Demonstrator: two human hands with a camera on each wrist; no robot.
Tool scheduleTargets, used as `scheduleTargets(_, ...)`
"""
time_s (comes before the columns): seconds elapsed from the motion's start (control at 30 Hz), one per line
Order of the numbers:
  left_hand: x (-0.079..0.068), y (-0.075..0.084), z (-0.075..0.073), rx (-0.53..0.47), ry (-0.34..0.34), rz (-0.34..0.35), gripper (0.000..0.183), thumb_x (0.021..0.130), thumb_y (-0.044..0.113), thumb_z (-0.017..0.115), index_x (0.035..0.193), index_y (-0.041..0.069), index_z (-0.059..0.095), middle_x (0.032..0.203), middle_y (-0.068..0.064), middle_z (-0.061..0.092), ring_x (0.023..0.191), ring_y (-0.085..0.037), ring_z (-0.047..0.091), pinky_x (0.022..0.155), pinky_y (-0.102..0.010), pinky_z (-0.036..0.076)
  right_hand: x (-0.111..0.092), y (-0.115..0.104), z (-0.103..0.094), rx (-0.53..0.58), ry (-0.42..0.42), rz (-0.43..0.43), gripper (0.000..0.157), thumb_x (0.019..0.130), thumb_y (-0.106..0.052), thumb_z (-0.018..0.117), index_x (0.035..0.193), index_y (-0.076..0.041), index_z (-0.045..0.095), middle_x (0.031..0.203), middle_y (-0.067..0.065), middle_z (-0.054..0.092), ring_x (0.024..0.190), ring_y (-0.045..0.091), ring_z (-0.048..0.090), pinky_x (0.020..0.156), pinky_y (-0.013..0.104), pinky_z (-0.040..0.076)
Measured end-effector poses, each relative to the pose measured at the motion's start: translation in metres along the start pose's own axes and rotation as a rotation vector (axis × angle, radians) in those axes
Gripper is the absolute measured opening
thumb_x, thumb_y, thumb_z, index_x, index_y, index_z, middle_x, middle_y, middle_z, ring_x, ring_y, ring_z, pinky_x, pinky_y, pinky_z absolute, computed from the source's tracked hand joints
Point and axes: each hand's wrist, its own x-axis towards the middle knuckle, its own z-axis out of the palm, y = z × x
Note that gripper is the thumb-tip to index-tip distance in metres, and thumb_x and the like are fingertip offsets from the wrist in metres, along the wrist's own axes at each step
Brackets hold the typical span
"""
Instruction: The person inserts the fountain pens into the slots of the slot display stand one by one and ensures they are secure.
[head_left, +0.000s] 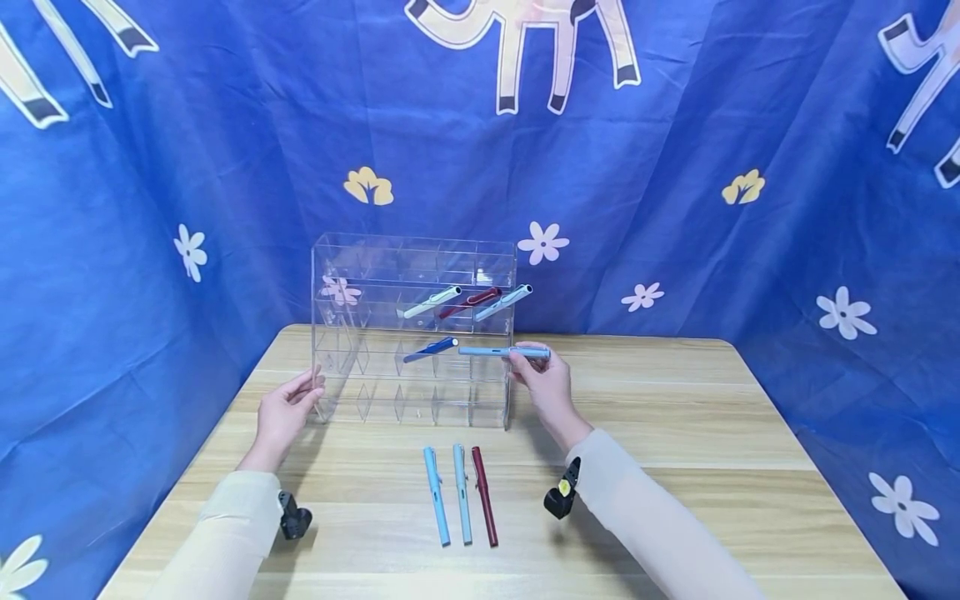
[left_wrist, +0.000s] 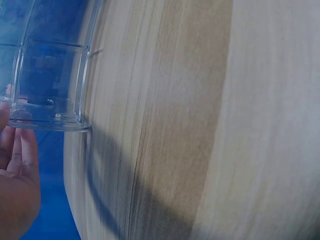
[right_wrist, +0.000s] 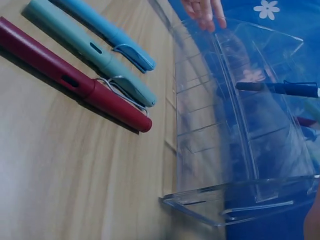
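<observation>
A clear plastic rack (head_left: 420,379) with rows of compartments stands upright on the table. My left hand (head_left: 283,412) grips its left side edge between thumb and fingers. Near the rack's right side, my right hand (head_left: 551,387) pinches a light blue pen (head_left: 487,352), held nearly level in front of a lower row. Left of that pen, a dark blue pen (head_left: 430,351) sits tilted in a compartment. Higher up, a pale green pen (head_left: 431,302), a dark red pen (head_left: 470,303) and a pale blue pen (head_left: 503,303) lean in neighbouring compartments. The right wrist view does not show the held pen.
In front of the rack lie a light blue pen (head_left: 437,500), a grey-blue pen (head_left: 462,496) and a dark red pen (head_left: 485,500), side by side on the wooden table (head_left: 675,467). A blue patterned curtain (head_left: 637,208) hangs behind and at both sides.
</observation>
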Motion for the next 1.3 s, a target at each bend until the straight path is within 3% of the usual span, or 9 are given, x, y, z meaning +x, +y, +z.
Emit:
scheduleTargets(0.3, 0.002, -0.003, 0.002, 0.005, 0.013, -0.015, 0.041, 0.092, 0.007, 0.063, 0.130, -0.005, 0.053, 0.117, -0.024, 0.059, 0.087, 0.009, 0.059, 0.076, -0.007, 0.049, 0.003, -0.005, 0.018, -0.109, 0.019, -0.053, 0.025, 0.089, -0.005, 0.067, 0.109, 0.008, 0.064, 0.098, 0.020, 0.069, 0.087, 0.020, 0.068, 0.080, 0.045, 0.056)
scheduleTargets(0.47, 0.002, -0.003, 0.002, -0.007, 0.015, -0.012, 0.040, 0.092, 0.005, 0.063, 0.130, -0.005, 0.053, 0.116, -0.024, 0.059, 0.084, 0.012, 0.058, 0.076, -0.007, 0.049, 0.007, -0.002, 0.022, -0.175, -0.013, -0.077, 0.023, 0.088, -0.009, 0.069, 0.106, 0.005, 0.066, 0.096, 0.017, 0.070, 0.086, 0.021, 0.068, 0.077, 0.041, 0.058)
scheduleTargets(0.67, 0.000, -0.001, 0.001, -0.004, 0.004, -0.006, 0.042, 0.092, 0.006, 0.062, 0.131, -0.006, 0.052, 0.118, -0.027, 0.057, 0.084, 0.014, 0.055, 0.076, -0.006, 0.047, 0.011, -0.001, 0.025, -0.386, -0.079, -0.094, 0.021, 0.087, -0.021, 0.072, 0.101, -0.006, 0.072, 0.086, 0.005, 0.072, 0.077, 0.017, 0.068, 0.067, 0.030, 0.059)
scheduleTargets(0.8, 0.001, 0.000, 0.001, -0.007, 0.006, -0.013, 0.042, 0.092, 0.007, 0.063, 0.131, -0.006, 0.052, 0.119, -0.027, 0.057, 0.084, 0.014, 0.056, 0.076, -0.006, 0.048, 0.014, -0.003, 0.028, -0.506, -0.134, -0.115, 0.020, 0.090, -0.026, 0.068, 0.099, -0.008, 0.072, 0.083, 0.008, 0.072, 0.068, 0.013, 0.065, 0.063, 0.030, 0.059)
scheduleTargets(0.93, 0.001, -0.002, 0.000, -0.008, 0.008, -0.004, 0.042, 0.092, 0.006, 0.063, 0.131, -0.007, 0.051, 0.119, -0.026, 0.057, 0.084, 0.014, 0.056, 0.076, -0.006, 0.048, 0.016, -0.005, 0.033, -0.552, -0.179, -0.108, 0.022, 0.093, -0.024, 0.064, 0.101, -0.005, 0.071, 0.084, 0.013, 0.071, 0.066, 0.013, 0.064, 0.064, 0.038, 0.059)
scheduleTargets(1.17, 0.000, -0.002, 0.001, -0.001, 0.009, 0.022, 0.041, 0.092, 0.005, 0.063, 0.130, -0.007, 0.052, 0.117, -0.026, 0.058, 0.085, 0.013, 0.056, 0.076, -0.007, 0.048, 0.017, -0.009, 0.038, -0.635, -0.210, -0.085, 0.019, 0.094, -0.023, 0.063, 0.104, -0.007, 0.068, 0.081, 0.009, 0.071, 0.064, 0.012, 0.064, 0.053, 0.025, 0.056)
scheduleTargets(1.3, 0.000, -0.003, 0.001, -0.012, 0.006, 0.025, 0.041, 0.092, 0.003, 0.062, 0.130, -0.008, 0.051, 0.118, -0.027, 0.057, 0.083, 0.015, 0.055, 0.077, -0.006, 0.047, 0.017, -0.012, 0.039, -0.643, -0.213, -0.062, 0.019, 0.094, -0.024, 0.063, 0.105, -0.009, 0.065, 0.081, 0.009, 0.070, 0.064, 0.012, 0.065, 0.052, 0.025, 0.055)
